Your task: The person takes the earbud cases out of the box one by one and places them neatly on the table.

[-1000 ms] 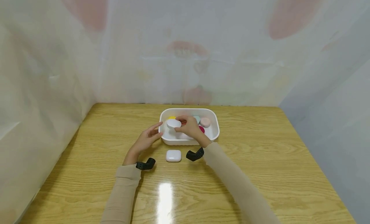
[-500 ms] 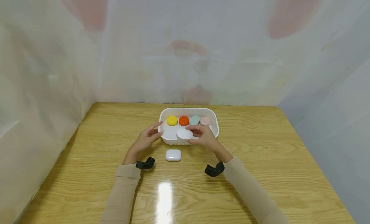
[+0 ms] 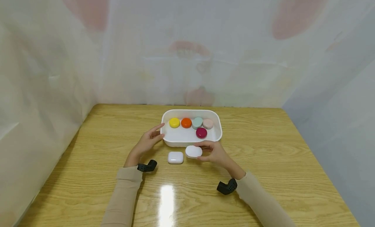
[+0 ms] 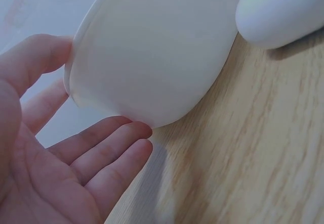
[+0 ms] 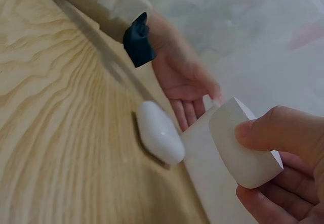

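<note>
A white oval block (image 3: 194, 152) with a flat face is pinched by my right hand (image 3: 216, 153), just in front of the white tub (image 3: 175, 144). In the right wrist view, the thumb presses the side of the block (image 5: 240, 148) and the fingers curl beneath it. My left hand (image 3: 145, 143) touches the tub's left end. Its fingers are nearly straight against the outer wall, with the thumb at the rim, in the left wrist view. Beside the held block, a glossy white earbud case (image 3: 175, 157) lies on the table.
Inside the tub are a yellow disc (image 3: 174, 122), an orange disc (image 3: 186, 123), a pale green disc (image 3: 197, 122), a pink disc (image 3: 208, 124) and a crimson disc (image 3: 201, 133). The wooden table (image 3: 263, 142) has patterned sheets hanging behind and beside it.
My right hand has carried the white oval block from above the tub, rightward and towards me, past its front rim. The discs are now uncovered. My left hand has stayed at the tub's end.
</note>
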Tool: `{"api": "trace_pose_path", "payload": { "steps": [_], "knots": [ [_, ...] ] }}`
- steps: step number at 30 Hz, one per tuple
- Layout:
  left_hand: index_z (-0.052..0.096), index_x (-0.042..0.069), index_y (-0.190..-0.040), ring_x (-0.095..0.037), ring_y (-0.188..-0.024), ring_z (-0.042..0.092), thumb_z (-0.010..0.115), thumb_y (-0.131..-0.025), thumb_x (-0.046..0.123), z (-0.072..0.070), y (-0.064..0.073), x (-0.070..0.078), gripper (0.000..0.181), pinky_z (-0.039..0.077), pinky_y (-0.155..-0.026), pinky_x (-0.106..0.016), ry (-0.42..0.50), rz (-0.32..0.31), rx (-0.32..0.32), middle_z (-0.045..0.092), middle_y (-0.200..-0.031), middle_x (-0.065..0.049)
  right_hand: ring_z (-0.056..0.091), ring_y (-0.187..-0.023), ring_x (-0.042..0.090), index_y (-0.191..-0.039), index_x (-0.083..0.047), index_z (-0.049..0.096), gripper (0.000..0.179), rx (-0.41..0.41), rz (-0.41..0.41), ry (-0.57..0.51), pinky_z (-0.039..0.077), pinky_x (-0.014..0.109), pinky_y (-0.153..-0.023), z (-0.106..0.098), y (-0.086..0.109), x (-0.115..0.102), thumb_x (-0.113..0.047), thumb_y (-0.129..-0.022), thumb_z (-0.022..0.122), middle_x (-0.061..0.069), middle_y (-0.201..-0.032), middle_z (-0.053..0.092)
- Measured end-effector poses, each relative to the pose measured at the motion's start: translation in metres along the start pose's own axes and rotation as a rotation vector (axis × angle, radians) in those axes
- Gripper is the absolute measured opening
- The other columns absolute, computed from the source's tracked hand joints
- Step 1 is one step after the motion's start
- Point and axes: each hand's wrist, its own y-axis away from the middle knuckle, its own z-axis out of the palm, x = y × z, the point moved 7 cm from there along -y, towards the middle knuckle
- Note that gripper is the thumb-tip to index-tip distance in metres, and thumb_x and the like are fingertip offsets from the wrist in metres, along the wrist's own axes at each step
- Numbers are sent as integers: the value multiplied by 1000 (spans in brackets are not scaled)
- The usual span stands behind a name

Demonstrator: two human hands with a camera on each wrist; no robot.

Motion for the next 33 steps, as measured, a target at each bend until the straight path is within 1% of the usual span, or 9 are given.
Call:
{"api": "trace_pose_path", "payload": {
  "steps": [3,6,9,15,17,24,26,33],
  "knots": [
    [33,24,-151,-37,-135,46,56,-98,34,1,0,-1,58,40,-112,-52,0,-10,3,47,-146,-22,66,-104,17,-118,9,63,46,-9,3,8,56,37,-93,3,3,6,3,-75,78,27,-118,66],
    [36,25,-150,-35,-135,47,57,-97,33,0,0,-1,57,39,-112,-51,17,-20,10,47,-146,-20,65,-107,32,-117,11,63,46,-14,15,8,56,38,-92,4,3,14,5,-74,77,29,-118,66],
    [34,23,-151,-36,-135,47,56,-98,32,0,0,-1,58,40,-112,-52,8,-10,5,47,-147,-21,63,-109,39,-117,12,63,45,-20,34,24,56,37,-92,5,3,21,6,-75,77,30,-118,65],
    [34,24,-151,-36,-135,47,57,-97,34,1,0,-1,58,40,-112,-52,8,-15,4,46,-148,-20,62,-113,39,-118,10,63,45,-28,72,56,55,34,-94,5,5,35,2,-76,77,29,-122,63],
    [34,24,-151,-36,-135,47,57,-97,34,1,-1,-2,59,40,-112,-52,9,-15,1,45,-148,-20,61,-114,38,-119,9,63,45,-31,71,63,54,34,-95,4,5,37,0,-77,77,28,-123,63],
    [33,24,-151,-36,-135,46,57,-97,33,1,-1,-2,59,39,-112,-52,20,-9,-4,45,-148,-20,60,-117,39,-119,8,63,44,-39,70,81,53,35,-97,5,6,38,-2,-79,77,27,-123,63],
    [32,23,-151,-37,-135,46,56,-98,33,1,-1,-1,60,39,-112,-52,10,-5,-5,45,-148,-21,60,-117,39,-119,7,63,44,-41,77,93,53,36,-97,5,6,38,-3,-79,77,27,-123,64],
    [34,26,-151,-36,-136,45,57,-97,34,1,-2,-4,59,38,-113,-52,20,-22,1,45,-148,-20,58,-119,39,-121,6,63,44,-56,98,103,51,37,-100,6,8,38,-4,-80,77,26,-126,62]
  ]
}}
